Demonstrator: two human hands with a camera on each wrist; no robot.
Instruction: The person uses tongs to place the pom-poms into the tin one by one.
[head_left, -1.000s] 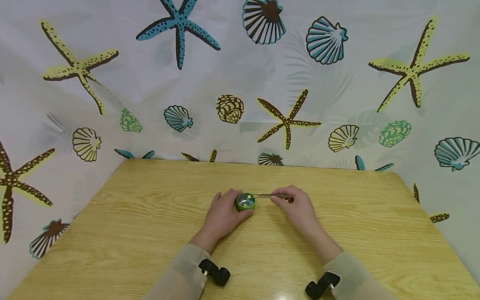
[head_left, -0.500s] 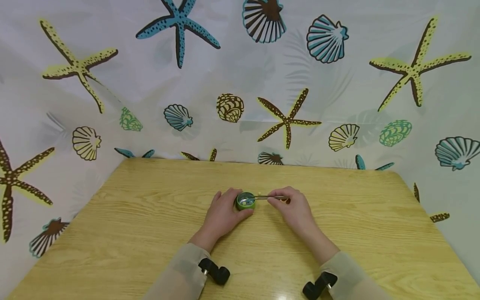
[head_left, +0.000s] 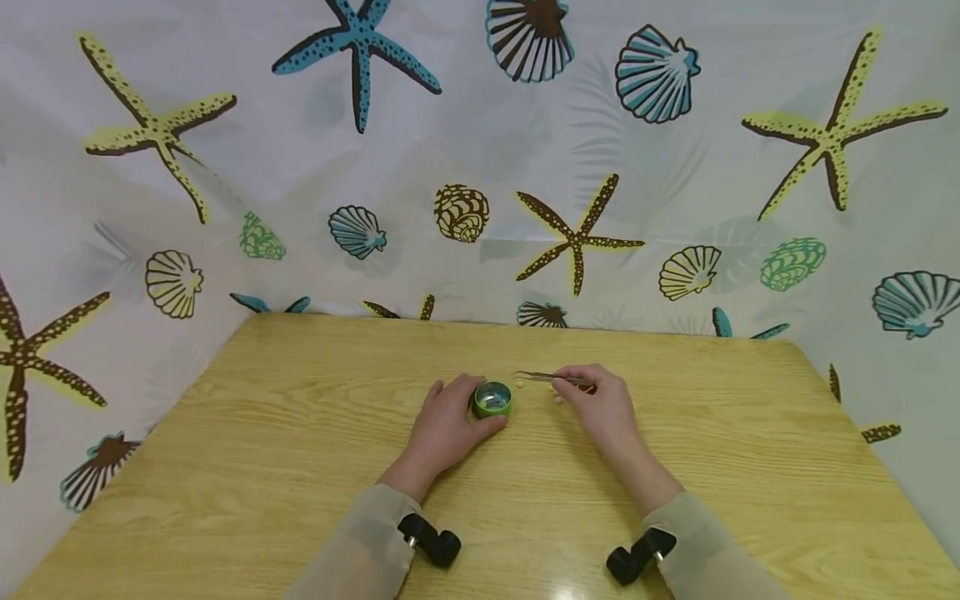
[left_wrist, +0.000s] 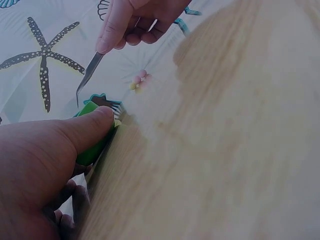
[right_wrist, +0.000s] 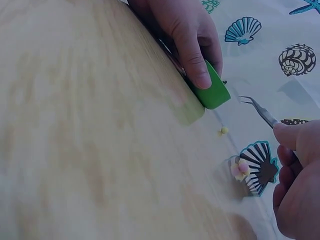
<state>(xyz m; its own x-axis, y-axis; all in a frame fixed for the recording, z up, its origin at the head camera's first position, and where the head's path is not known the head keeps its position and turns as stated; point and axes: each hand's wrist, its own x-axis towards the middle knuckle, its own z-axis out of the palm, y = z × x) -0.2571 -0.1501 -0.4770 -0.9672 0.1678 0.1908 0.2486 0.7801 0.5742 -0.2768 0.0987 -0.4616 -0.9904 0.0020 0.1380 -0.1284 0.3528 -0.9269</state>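
Note:
My left hand (head_left: 448, 427) holds a small round green container (head_left: 492, 412) on the table, thumb on its near side and fingers round its left. Its inside is silvery, with small blue and pale pieces at the bottom. With thumb and fingers my right hand (head_left: 600, 407) pinches metal tweezers (head_left: 537, 376), the bent tips pointing left. In the right wrist view the tweezers' tips stand apart with nothing between them. A small yellow bead (head_left: 520, 385) lies right of the container, just below the tips in the head view. Pink beads (right_wrist: 241, 168) lie farther right, near the right hand.
The wooden table (head_left: 300, 467) reaches back to a hanging white cloth (head_left: 420, 150) printed with starfish and shells. Black mounts (head_left: 429, 542) are strapped at both wrists over light sleeves.
The tweezers dip to the container with a yellow bead at their tips, then come out and move back and right with nothing in them. My left hand keeps its hold.

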